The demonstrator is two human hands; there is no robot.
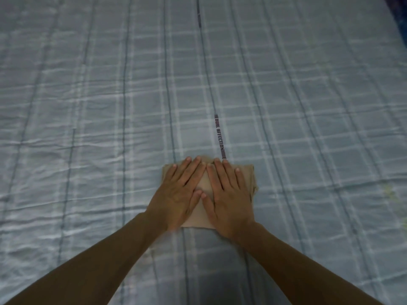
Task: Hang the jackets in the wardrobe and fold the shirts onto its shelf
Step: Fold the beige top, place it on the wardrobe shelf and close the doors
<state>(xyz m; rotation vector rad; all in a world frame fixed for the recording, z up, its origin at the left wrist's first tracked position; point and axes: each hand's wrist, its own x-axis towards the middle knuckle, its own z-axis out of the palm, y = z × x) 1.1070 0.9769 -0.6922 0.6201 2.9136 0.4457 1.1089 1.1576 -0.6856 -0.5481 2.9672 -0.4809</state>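
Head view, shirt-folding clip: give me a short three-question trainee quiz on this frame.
1. True or false: the left hand and the right hand both lie flat, side by side, on the folded beige shirt.
2. What is the shirt lying on? A) a wooden shelf B) a blue plaid bedsheet C) a hanger
3. Fill in: the printed stripe running away from the far edge of the shirt reads "EQUAL ____".

Key: 1 true; 2 B; 3 AFFECTION.
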